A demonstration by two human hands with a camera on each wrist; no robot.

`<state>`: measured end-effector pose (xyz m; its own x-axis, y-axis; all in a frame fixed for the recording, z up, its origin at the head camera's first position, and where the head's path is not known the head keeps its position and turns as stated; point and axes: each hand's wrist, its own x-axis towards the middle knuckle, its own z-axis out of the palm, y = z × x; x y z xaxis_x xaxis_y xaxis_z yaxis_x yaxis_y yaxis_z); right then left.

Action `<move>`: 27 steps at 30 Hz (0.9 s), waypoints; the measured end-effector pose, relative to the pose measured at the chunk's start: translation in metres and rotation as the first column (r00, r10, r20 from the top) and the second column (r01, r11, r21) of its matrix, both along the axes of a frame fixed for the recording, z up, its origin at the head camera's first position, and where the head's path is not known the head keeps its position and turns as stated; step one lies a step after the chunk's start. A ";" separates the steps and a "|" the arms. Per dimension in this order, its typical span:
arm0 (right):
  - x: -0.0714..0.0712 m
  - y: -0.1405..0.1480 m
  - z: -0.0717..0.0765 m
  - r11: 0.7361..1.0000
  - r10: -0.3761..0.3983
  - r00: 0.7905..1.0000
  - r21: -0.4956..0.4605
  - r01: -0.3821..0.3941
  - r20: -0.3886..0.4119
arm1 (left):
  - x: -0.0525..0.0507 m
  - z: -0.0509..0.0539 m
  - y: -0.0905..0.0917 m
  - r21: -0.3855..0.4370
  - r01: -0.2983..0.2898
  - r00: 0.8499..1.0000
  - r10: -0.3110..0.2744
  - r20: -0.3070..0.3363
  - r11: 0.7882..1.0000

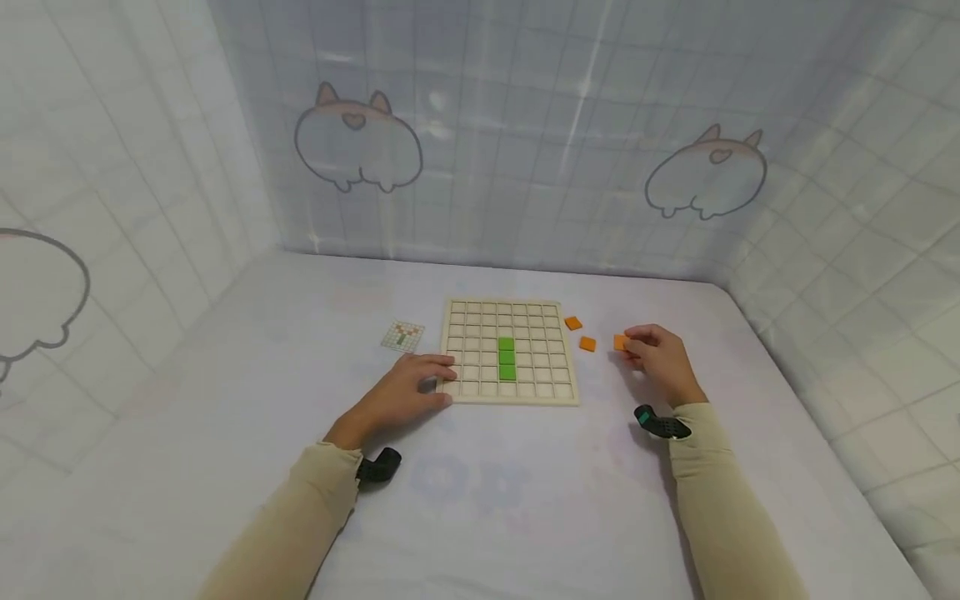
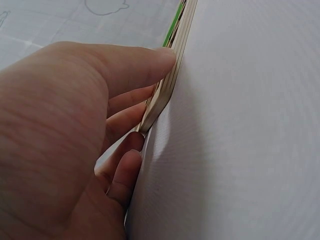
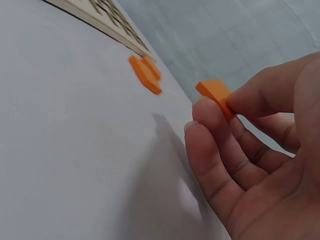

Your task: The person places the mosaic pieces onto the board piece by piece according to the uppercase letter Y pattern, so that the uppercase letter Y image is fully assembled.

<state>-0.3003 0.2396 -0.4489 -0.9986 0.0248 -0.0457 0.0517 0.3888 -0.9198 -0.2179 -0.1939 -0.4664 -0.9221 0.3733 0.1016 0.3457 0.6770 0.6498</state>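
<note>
A pale wooden grid board [image 1: 540, 394] lies flat on the white table, with several green square tiles [image 1: 507, 357] in one column of its cells. My left hand [image 1: 401, 392] rests at the board's front left corner. In the left wrist view, its thumb [image 2: 150, 67] touches the board's edge [image 2: 170, 82], while other fingers lie over the side. Right of the board, my right hand [image 1: 660, 362] pinches an orange square tile [image 3: 215, 91] between thumb and fingers, above the table. Two more orange tiles [image 1: 573, 323] [image 1: 587, 343] lie between that hand and the board.
A small pattern card [image 1: 403, 335] with a coloured grid picture lies left of the board. White tile-patterned curtains with cartoon outlines [image 1: 358, 142] surround the table on the back and sides. Dark bands [image 1: 662, 422] circle both wrists.
</note>
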 end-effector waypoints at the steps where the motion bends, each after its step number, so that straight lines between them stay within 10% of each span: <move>1: -0.001 -0.001 0.000 1.000 0.005 1.000 0.005 -0.005 0.000 | 0.000 0.000 0.001 0.001 0.002 1.000 -0.002 -0.002 1.000; 27: -0.019 -0.061 -0.002 0.974 0.140 0.990 -0.177 -0.141 -0.017 | 0.003 -0.002 0.007 -0.007 -0.062 0.998 0.061 -0.006 0.998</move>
